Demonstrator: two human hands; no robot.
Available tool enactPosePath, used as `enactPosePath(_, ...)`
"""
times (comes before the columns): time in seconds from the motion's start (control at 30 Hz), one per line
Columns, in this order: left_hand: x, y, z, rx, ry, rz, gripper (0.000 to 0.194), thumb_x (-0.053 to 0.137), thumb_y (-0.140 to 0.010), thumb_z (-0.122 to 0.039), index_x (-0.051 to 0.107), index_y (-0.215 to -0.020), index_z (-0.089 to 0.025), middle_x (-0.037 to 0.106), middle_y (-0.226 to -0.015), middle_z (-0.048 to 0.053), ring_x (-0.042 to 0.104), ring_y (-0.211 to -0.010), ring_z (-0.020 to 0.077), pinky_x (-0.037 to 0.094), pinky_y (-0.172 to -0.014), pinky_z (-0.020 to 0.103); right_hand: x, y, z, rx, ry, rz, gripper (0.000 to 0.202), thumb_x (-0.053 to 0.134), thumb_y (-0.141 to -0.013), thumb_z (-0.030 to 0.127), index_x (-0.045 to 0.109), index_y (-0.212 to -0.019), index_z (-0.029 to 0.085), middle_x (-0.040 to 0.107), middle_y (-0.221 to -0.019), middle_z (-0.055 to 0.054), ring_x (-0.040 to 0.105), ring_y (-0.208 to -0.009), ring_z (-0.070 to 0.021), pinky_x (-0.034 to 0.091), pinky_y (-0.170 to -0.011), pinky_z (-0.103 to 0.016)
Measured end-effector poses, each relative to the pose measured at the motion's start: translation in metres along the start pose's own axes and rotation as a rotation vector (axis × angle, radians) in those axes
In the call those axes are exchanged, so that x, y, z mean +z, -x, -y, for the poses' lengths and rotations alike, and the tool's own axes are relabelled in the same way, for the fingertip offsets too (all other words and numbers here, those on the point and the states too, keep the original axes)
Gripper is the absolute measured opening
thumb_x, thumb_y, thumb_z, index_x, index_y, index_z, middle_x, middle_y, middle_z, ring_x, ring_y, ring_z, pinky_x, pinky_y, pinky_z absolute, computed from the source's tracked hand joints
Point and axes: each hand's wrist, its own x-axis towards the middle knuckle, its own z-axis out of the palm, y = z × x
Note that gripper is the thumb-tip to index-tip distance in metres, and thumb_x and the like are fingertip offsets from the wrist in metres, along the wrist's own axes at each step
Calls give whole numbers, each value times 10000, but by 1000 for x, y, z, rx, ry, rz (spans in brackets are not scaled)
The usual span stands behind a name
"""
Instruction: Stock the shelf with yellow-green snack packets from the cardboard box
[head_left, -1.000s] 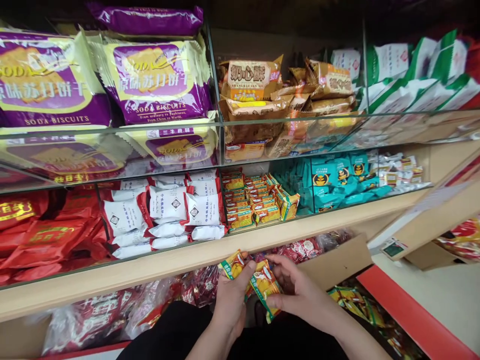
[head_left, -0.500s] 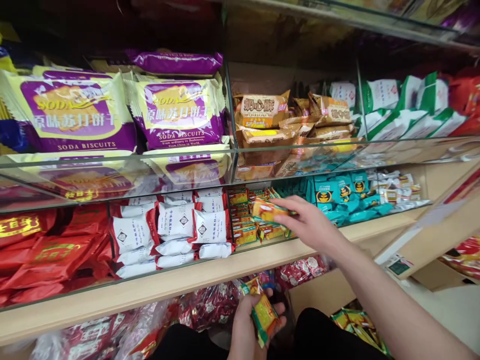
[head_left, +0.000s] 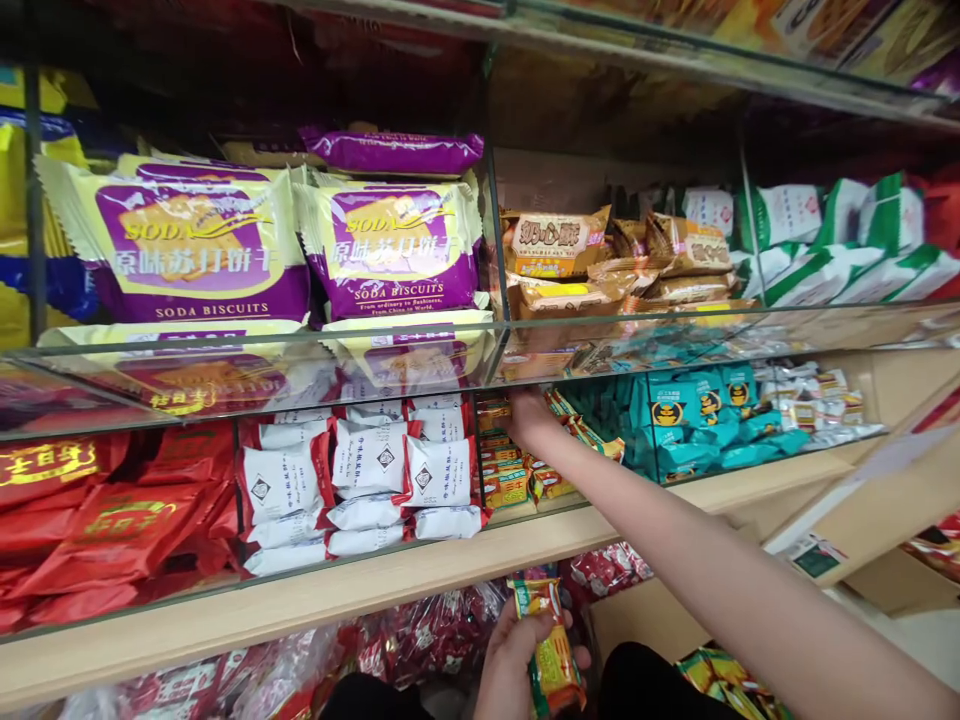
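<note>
Low in front of the shelf, my left hand (head_left: 511, 655) is wrapped round a yellow, orange and green snack packet (head_left: 555, 655), held almost upright. My right hand (head_left: 531, 420) reaches into the lower shelf compartment, where similar small snack packets (head_left: 504, 485) are stacked in rows. Its fingers are hidden behind the stack and under the upper glass shelf, so what they touch or hold does not show. A few loose packets (head_left: 589, 425) lean at the compartment's right side, beside my wrist.
White-and-red packets (head_left: 375, 465) fill the compartment to the left; teal packets (head_left: 694, 410) lie to the right. Above runs a glass shelf edge (head_left: 420, 345) with soda biscuits (head_left: 202, 240). A cardboard box holds green-yellow packets (head_left: 724, 680) below, near bagged red packs (head_left: 420, 630).
My right hand has gone deeper into the compartment, and the packet it held is now out of sight. My left hand has turned its packet more upright. The view has shifted slightly.
</note>
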Motion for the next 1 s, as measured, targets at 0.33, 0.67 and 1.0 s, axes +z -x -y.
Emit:
enactPosePath(0.33, 9, 6, -3, 60, -19, 39, 266, 721, -591, -176, 575, -813, -191, 692, -811, 29, 682, -691, 203, 507, -585, 282, -21, 12, -3, -12, -63, -2, 429, 640, -684, 150, 553, -1101, 100, 554, -1143, -167, 498, -1098, -257, 401, -917, -340)
enactPosePath(0.67, 11, 22, -7, 139, -168, 366, 405, 686, -720, -195, 516, -1081, -264, 638, -1012, 31, 634, -898, 188, 478, -767, 308, -24, 205, -37, 378, -897, 10, 333, 591, -753, 415, 562, -1011, 207, 640, -877, -47, 597, -772, -169, 493, -623, -260)
enactPosePath(1.0, 14, 20, 0, 139, -372, 500, 537, 710, -692, -206, 450, -1158, -266, 660, -909, 30, 622, -813, 165, 465, -685, 274, -9, 211, -38, 499, -1218, 148, 268, 632, -720, 427, 597, -824, 182, 536, -642, 33, 483, -544, -86, 381, -432, -179)
